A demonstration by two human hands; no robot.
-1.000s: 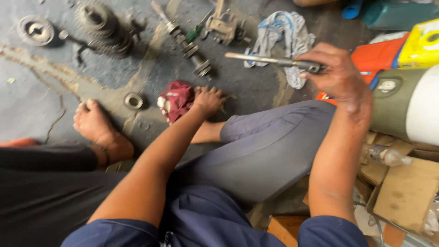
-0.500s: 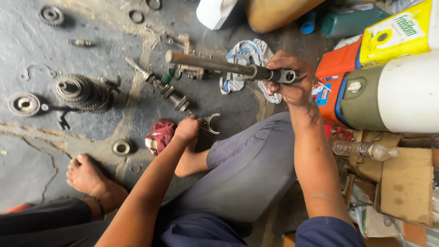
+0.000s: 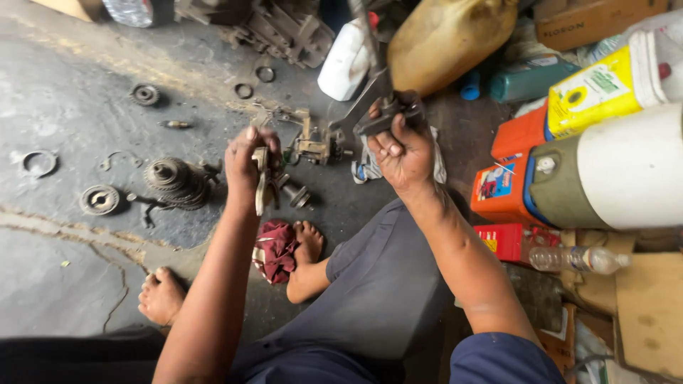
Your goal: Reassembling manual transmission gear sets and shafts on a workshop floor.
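Fork piece: small curved metal fork (image 3: 260, 181), held upright in the left hand (image 3: 245, 165), fingers wrapped round it.
Shaft: long greasy steel rod (image 3: 370, 92), right hand (image 3: 403, 146) clenched on its lower end, long axis running up and away.
Relation: fork lies left of shaft, apart.
Below: red rag (image 3: 274, 249) on stained concrete floor (image 3: 64, 85); gear cluster (image 3: 174, 181) to the left.

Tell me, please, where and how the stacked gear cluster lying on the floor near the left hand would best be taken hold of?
Probably by the narrow top of the gear cluster, coming straight down from above. It stands like a cone, wide toothed gears at the base and smaller ones toward the hub, so the upper steps give fingers a ledge. A dark bracket crowds its lower left side, so a side approach looks awkward. The left hand already holds a fork-shaped metal part.
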